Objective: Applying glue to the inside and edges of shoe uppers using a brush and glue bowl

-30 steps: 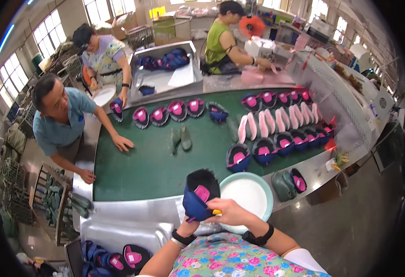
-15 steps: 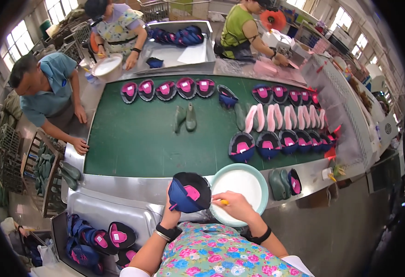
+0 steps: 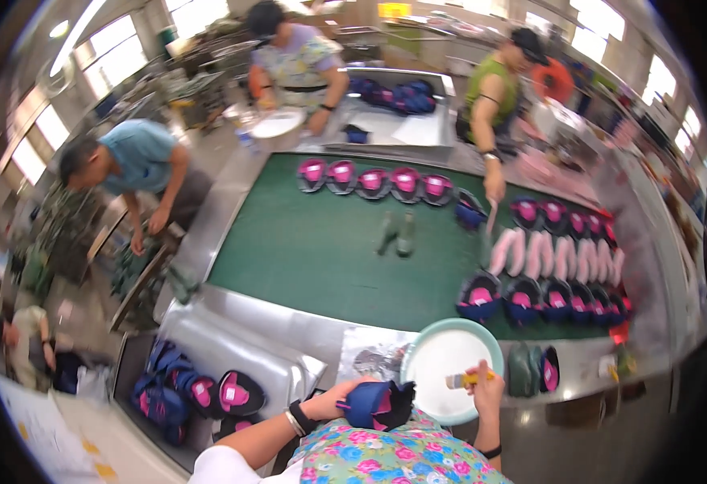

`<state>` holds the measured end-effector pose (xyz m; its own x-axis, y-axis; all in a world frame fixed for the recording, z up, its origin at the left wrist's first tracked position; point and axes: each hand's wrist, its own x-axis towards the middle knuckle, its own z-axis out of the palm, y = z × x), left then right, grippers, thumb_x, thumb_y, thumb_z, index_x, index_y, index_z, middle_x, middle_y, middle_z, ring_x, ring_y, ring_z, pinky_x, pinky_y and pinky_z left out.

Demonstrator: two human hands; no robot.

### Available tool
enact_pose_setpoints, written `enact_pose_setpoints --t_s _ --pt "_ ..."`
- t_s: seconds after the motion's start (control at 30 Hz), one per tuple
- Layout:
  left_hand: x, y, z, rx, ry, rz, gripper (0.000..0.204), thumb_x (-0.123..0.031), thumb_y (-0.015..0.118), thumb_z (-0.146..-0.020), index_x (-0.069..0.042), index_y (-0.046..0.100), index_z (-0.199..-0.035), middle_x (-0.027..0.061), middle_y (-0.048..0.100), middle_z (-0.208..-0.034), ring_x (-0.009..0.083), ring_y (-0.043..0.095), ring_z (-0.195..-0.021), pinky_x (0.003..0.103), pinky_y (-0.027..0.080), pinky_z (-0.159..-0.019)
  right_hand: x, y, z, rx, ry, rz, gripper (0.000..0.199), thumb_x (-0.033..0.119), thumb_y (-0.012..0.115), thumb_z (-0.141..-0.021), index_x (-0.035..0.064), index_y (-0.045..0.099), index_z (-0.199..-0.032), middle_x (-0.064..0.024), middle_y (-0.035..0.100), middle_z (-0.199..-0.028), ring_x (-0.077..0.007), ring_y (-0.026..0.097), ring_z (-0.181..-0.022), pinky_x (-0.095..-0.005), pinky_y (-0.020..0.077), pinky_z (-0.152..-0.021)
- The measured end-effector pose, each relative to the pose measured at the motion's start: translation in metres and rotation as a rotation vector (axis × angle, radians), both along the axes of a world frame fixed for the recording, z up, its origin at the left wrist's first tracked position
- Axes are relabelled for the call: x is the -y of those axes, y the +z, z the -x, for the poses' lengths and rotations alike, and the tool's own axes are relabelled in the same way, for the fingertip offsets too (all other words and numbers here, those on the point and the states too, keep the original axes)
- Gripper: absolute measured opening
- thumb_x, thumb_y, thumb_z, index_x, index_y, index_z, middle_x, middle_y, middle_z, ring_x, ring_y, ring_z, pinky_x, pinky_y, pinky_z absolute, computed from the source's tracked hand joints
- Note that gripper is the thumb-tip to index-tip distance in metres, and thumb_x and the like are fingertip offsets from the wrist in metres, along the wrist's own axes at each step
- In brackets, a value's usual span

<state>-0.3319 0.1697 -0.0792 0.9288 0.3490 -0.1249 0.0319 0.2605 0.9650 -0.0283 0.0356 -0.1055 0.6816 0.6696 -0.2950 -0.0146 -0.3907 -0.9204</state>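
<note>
Navy fabric with pink inside makes up the shoe upper [image 3: 361, 407], which the left hand [image 3: 331, 402] grips from its left side, just above the floral apron [image 3: 402, 453]; its dark, ragged edge faces right, close to the near left rim of the pale green basin [image 3: 495, 348]. The right hand [image 3: 489, 394] has its fingers closed around the yellow handle of a brush [image 3: 462, 379], which appears over the white contents [image 3: 440, 355] of the basin; whether the bristles touch them cannot be told. The relation that seems to matter most is between brush and upper: the brush's long axis runs roughly side to side, bristle end leftward, so it points across the basin, while the upper lies to the left of those bristles and a little nearer the body, clearly apart from them. The left hand is the one at the upper; the right is on the basin's far side from it. Beyond, on the green-topped table [image 3: 313, 250], similar uppers [image 3: 523, 300] stand in rows.
</note>
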Motion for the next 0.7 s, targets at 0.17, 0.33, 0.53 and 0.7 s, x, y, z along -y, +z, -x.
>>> enact_pose_setpoints --t_s 0.17,0.33,0.53,0.7 --pt "0.010 -0.009 0.026 -0.028 0.011 0.062 0.048 -0.011 0.066 -0.086 -0.006 0.048 -0.130 0.0035 0.055 -0.125 0.0117 0.051 -0.113 0.029 0.040 -0.100 -0.005 -0.007 0.015 -0.065 0.092 -0.104 0.039 0.031 0.057 -0.094 -0.0037 0.063 -0.077 -0.0080 0.060 -0.061 -0.0102 0.056 -0.048 -0.0218 0.0452 -0.045" --pt "0.015 -0.003 0.036 0.001 -0.003 0.083 0.048 -0.015 0.064 -0.089 -0.004 0.047 -0.132 0.0042 0.058 -0.123 0.0101 0.051 -0.111 0.028 0.040 -0.098 -0.025 -0.004 0.022 0.025 0.112 -0.045 0.020 0.015 0.067 -0.086 -0.0037 0.063 -0.079 -0.0086 0.062 -0.064 -0.0112 0.058 -0.050 -0.0220 0.0465 -0.046" --pt "0.014 -0.008 0.044 0.019 -0.010 -0.117 0.057 -0.012 0.059 -0.092 -0.006 0.032 -0.142 0.0079 0.049 -0.133 0.0142 0.049 -0.118 0.031 0.038 -0.103 -0.038 -0.006 0.023 0.058 0.157 -0.110 0.012 0.009 0.067 -0.085 -0.0028 0.064 -0.082 -0.0077 0.062 -0.067 -0.0108 0.059 -0.055 -0.0224 0.0474 -0.049" --pt "0.004 -0.038 0.038 -0.052 -0.032 0.009 0.075 -0.015 0.056 -0.094 -0.009 0.007 -0.150 0.0102 0.036 -0.144 0.0187 0.038 -0.130 0.034 0.030 -0.108 -0.035 -0.015 0.015 0.020 0.157 -0.126 0.010 0.007 0.066 -0.084 -0.0031 0.065 -0.086 -0.0073 0.064 -0.068 -0.0112 0.061 -0.058 -0.0228 0.0495 -0.053"
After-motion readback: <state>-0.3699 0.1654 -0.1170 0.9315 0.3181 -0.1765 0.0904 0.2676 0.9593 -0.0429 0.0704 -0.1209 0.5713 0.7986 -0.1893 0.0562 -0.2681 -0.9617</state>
